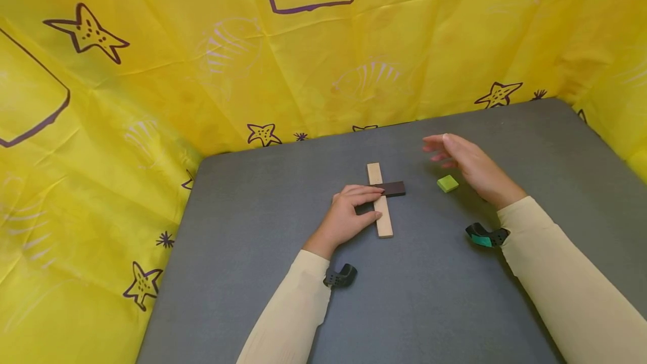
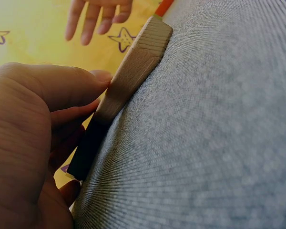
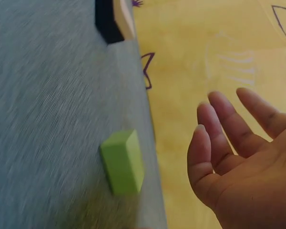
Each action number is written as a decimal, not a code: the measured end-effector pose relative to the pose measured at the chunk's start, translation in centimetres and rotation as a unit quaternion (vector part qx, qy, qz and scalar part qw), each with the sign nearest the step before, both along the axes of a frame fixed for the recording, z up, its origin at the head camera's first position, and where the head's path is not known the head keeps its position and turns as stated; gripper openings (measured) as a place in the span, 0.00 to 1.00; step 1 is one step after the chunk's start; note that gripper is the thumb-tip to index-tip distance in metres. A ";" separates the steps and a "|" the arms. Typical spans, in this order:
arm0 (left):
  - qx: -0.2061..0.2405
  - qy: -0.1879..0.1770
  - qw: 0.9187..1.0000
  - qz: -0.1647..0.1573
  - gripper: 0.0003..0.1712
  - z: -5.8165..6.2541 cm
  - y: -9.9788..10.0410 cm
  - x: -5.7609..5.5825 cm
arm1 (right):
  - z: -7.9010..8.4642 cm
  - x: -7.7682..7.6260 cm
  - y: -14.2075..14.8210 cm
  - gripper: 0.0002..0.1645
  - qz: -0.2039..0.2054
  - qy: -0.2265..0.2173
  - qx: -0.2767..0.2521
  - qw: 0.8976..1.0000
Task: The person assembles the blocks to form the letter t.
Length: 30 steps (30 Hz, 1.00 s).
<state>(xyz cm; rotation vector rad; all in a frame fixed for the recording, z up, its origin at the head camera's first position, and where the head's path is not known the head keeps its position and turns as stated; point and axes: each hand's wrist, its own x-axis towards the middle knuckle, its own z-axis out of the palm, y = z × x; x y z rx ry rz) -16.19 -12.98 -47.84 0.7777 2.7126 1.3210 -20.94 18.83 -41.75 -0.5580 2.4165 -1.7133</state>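
Observation:
Two flat wooden strips cross on the grey table: a pale strip (image 1: 385, 221) running front to back and a dark brown strip (image 1: 394, 189) lying crosswise. My left hand (image 1: 349, 215) touches them from the left, fingertips on the dark strip and thumb against the pale one. In the left wrist view the thumb (image 2: 76, 83) lies along the pale strip's (image 2: 133, 71) edge; the other fingers are partly hidden. Right of the cross lies a small lime-green block (image 1: 447, 183). My right hand (image 1: 475, 168) hovers just beyond and right of it, fingers extended, holding nothing.
The grey table (image 1: 263, 229) meets a yellow patterned cloth (image 1: 303, 72) at the back and sides. Each wrist wears a dark camera band (image 1: 341, 276). A small orange-red patch (image 2: 165, 7) shows past the pale strip's end in the left wrist view.

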 end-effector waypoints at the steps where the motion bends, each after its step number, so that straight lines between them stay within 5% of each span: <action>1: -0.001 0.000 1.000 0.000 0.24 0.0 0.0 0.0 | -0.1 0.2 0.3 0.37 0.000 0.003 0.001 1.000; 10: -0.004 0.003 1.000 -0.002 0.24 -0.3 -0.1 0.0 | -1.8 1.0 2.8 0.32 -0.024 0.013 0.000 1.000; 21: 0.001 0.001 1.000 -0.006 0.24 -0.2 0.0 0.0 | -3.4 1.6 4.9 0.30 -0.091 -0.010 0.083 0.992; 30: 0.000 0.002 1.000 -0.006 0.24 -0.1 -0.1 -0.1 | -5.2 1.1 5.7 0.31 -0.076 -0.024 0.116 0.990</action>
